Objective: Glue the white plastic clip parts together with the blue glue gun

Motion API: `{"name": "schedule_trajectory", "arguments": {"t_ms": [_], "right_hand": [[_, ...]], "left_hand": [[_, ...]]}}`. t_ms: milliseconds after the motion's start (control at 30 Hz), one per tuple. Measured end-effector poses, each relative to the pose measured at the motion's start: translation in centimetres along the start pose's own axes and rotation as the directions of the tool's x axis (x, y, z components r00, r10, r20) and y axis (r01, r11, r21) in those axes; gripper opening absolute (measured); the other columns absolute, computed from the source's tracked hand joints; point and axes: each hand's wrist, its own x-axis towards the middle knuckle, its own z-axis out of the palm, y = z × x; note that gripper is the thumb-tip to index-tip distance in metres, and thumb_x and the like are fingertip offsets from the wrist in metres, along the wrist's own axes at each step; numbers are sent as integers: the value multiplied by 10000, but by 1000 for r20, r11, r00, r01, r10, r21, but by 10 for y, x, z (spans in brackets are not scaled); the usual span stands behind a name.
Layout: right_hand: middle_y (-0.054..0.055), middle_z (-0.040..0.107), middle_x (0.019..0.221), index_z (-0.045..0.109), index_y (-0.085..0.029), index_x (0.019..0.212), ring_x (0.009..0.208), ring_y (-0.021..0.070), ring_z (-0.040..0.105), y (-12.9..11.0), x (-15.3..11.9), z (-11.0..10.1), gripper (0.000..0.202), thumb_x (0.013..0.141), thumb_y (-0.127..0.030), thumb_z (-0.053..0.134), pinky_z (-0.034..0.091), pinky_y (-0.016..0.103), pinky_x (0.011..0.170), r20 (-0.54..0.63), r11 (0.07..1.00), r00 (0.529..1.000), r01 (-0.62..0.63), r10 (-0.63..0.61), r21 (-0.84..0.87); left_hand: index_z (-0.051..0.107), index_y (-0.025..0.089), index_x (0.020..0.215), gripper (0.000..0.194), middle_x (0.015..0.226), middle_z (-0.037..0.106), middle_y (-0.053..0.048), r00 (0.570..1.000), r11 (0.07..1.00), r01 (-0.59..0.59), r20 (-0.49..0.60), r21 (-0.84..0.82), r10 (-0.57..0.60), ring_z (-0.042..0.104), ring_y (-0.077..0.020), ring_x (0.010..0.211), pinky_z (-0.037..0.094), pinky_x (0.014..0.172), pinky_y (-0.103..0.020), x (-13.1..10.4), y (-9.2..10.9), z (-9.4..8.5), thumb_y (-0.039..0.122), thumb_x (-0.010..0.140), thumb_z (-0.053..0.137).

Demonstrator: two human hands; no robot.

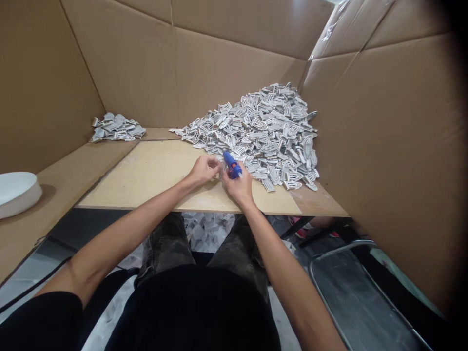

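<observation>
My right hand grips a small blue tool with an orange trigger, its tip pointing away from me. My left hand is closed beside it and pinches a small pale piece against the tool; the piece is mostly hidden by my fingers. Both hands rest over the wooden board, at the near edge of a large heap of grey-white flat pieces.
A smaller heap of the same pieces lies at the back left. A white bowl sits on the left cardboard ledge. Cardboard walls enclose the bench on three sides. A metal chair frame stands at the lower right.
</observation>
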Motion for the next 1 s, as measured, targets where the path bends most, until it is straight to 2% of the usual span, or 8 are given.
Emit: {"name": "schedule_trajectory", "arguments": {"t_ms": [233, 433, 633, 1000], "right_hand": [[8, 677, 770, 551, -267, 868, 688, 194, 589, 2, 1, 0, 216, 839, -442, 676, 466, 305, 705, -7, 1000, 1000, 3, -3, -7], [-7, 642, 743, 551, -264, 873, 679, 187, 569, 6, 1, 1, 183, 842, -405, 662, 455, 305, 709, -40, 1000, 999, 3, -4, -14], [3, 667, 754, 541, -265, 856, 692, 195, 591, 3, 2, 1, 164, 832, -385, 651, 470, 304, 700, -50, 1000, 999, -17, 18, 9], [-7, 639, 755, 542, -265, 888, 671, 188, 538, 5, 1, 1, 212, 846, -444, 648, 427, 302, 695, -24, 999, 1000, 15, -16, -36]], "left_hand": [[694, 136, 783, 215, 739, 706, -55, 1000, 1000, 16, 4, 22, -16, 573, -99, 535, 440, 499, -216, -2, 10, 0, 307, 797, 823], [695, 136, 768, 136, 715, 688, -45, 1000, 1000, 0, 7, 8, 0, 581, -106, 557, 472, 533, -217, -5, 12, -1, 254, 800, 753], [701, 136, 732, 131, 720, 705, -55, 1000, 1000, -21, -18, 8, 21, 609, -119, 605, 498, 581, -219, -3, 9, -3, 252, 768, 750], [758, 112, 775, 194, 761, 754, -92, 999, 999, 45, -16, 1, -45, 643, -135, 617, 505, 564, -228, -2, 7, -3, 299, 774, 811]]}}
